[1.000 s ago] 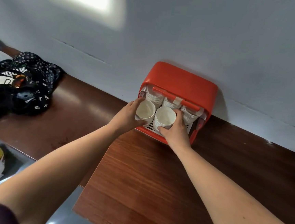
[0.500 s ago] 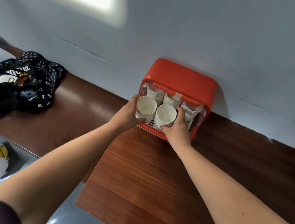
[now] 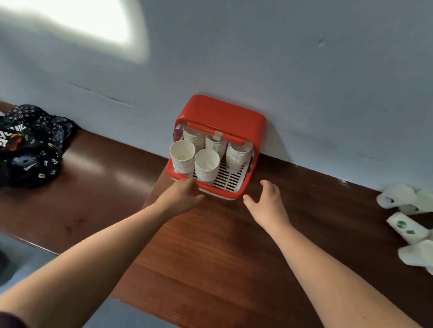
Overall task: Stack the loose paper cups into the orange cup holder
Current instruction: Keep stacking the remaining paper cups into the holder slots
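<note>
Five ribbed stacks of white paper cups (image 3: 207,166) stand in the glossy orange plastic cup holder (image 3: 221,116) against the wall, and its white slatted tray (image 3: 232,179) shows bare at front right. Both hands are empty: the left hand (image 3: 181,195) is loosely curled at the holder's front lip, the right hand (image 3: 269,203) spread just beside it. A heap of loose white paper cups (image 3: 423,254) lies well apart on the polished dark wooden table (image 3: 215,255), so I'd say plenty is left.
</note>
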A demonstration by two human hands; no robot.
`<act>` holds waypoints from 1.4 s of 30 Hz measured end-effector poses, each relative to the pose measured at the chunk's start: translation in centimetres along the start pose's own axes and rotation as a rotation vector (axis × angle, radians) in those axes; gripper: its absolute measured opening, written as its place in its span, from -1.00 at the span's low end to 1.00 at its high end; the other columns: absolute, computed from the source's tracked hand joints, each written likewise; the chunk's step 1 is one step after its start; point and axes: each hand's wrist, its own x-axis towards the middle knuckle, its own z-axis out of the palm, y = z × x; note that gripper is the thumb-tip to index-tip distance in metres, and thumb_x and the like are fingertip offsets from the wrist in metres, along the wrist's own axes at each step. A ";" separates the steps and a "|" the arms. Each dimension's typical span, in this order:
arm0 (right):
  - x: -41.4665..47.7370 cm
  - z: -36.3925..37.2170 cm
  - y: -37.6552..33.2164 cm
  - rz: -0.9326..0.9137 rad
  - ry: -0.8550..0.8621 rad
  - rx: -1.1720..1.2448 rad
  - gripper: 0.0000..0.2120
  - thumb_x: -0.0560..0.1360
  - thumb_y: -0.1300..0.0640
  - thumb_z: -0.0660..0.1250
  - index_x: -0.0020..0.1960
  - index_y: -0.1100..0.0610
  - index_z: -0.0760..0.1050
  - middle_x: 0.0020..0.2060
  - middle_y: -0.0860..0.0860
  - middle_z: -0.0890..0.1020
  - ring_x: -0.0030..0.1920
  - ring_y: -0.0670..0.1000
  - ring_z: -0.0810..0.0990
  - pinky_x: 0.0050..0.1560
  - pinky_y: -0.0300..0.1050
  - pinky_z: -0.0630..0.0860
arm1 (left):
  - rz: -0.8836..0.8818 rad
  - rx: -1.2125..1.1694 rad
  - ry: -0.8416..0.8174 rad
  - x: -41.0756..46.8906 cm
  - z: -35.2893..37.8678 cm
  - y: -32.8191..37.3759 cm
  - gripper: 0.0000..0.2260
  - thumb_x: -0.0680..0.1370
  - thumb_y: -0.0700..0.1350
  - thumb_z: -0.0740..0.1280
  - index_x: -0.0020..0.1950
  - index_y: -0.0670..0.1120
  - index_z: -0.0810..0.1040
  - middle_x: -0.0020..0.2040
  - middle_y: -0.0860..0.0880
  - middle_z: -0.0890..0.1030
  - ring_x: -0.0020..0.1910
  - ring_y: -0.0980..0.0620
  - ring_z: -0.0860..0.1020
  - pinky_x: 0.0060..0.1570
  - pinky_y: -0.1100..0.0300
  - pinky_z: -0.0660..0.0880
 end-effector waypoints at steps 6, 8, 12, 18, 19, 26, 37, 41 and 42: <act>-4.7 -10.7 11.4 0.156 0.115 -0.116 -0.38 0.55 -0.14 0.29 0.48 0.16 0.26 0.44 0.12 0.32 0.35 0.14 0.45 0.29 0.04 0.46 | 0.242 0.042 -0.034 0.8 3.8 13.7 -0.65 0.56 0.04 0.37 0.23 -0.15 0.51 0.17 -0.09 0.57 0.16 -0.07 0.53 0.09 0.19 0.37; -6.4 -15.0 16.2 0.225 0.179 -0.126 -0.38 0.55 -0.14 0.28 0.48 0.17 0.27 0.42 0.14 0.33 0.36 0.14 0.43 0.32 0.05 0.43 | 0.327 0.065 -0.033 1.2 5.8 19.3 -0.65 0.56 0.04 0.37 0.24 -0.15 0.51 0.18 -0.08 0.55 0.19 -0.06 0.51 0.09 0.22 0.33; -9.2 -21.9 24.3 0.317 0.292 -0.091 -0.41 0.52 -0.10 0.33 0.42 0.21 0.34 0.35 0.18 0.39 0.31 0.19 0.45 0.28 0.09 0.43 | 0.436 0.111 -0.074 1.9 10.3 28.8 -0.63 0.56 0.07 0.35 0.26 -0.13 0.50 0.19 -0.08 0.52 0.17 -0.05 0.51 0.13 0.15 0.40; -12.5 -30.4 36.8 0.364 0.341 -0.064 -0.44 0.48 -0.10 0.34 0.38 0.15 0.35 0.32 0.14 0.39 0.28 0.17 0.45 0.24 0.12 0.45 | 0.573 0.159 -0.134 1.9 20.1 44.2 -0.67 0.54 0.05 0.36 0.20 -0.12 0.49 0.06 -0.02 0.48 0.05 -0.01 0.48 -0.01 0.16 0.35; -12.7 -31.3 38.6 0.362 0.334 -0.058 -0.44 0.48 -0.10 0.34 0.38 0.14 0.34 0.32 0.13 0.39 0.28 0.16 0.45 0.23 0.13 0.45 | 0.585 0.171 -0.141 2.1 21.8 46.3 -0.66 0.53 0.06 0.37 0.20 -0.11 0.49 0.05 -0.01 0.47 0.03 0.00 0.48 -0.04 0.17 0.34; -10.8 -33.3 47.3 0.267 0.264 -0.080 -0.38 0.43 -0.05 0.41 0.41 0.14 0.33 0.33 0.09 0.39 0.30 0.10 0.44 0.27 -0.01 0.44 | 0.623 0.295 -0.295 4.8 32.0 53.3 -0.51 0.46 -0.01 0.47 0.34 -0.08 0.45 0.23 -0.03 0.45 0.20 -0.04 0.48 0.05 0.14 0.39; -4.6 -28.4 52.2 0.139 0.183 -0.290 -0.22 0.34 -0.22 0.47 0.40 0.12 0.30 0.27 0.10 0.47 0.29 0.17 0.44 0.30 0.11 0.39 | 0.494 0.490 -0.370 7.2 42.0 50.5 -0.15 0.37 0.16 0.53 0.54 -0.07 0.22 0.46 -0.08 0.29 0.47 -0.12 0.25 0.37 -0.08 0.35; -4.1 -27.0 52.7 0.099 0.153 -0.355 -0.39 0.39 -0.11 0.45 0.32 0.13 0.35 0.22 0.08 0.47 0.26 0.15 0.44 0.29 0.05 0.34 | 0.519 0.450 -0.359 7.4 42.8 49.3 -0.24 0.40 0.10 0.52 0.50 -0.02 0.25 0.42 -0.04 0.35 0.41 -0.09 0.33 0.33 -0.07 0.40; -4.0 -27.0 52.7 0.091 0.163 -0.359 -0.44 0.40 -0.06 0.44 0.30 0.13 0.37 0.21 0.08 0.47 0.22 0.14 0.45 0.27 0.03 0.36 | 0.524 0.438 -0.356 7.5 42.8 49.1 -0.25 0.41 0.10 0.52 0.50 -0.02 0.26 0.41 -0.03 0.36 0.40 -0.07 0.34 0.31 -0.05 0.41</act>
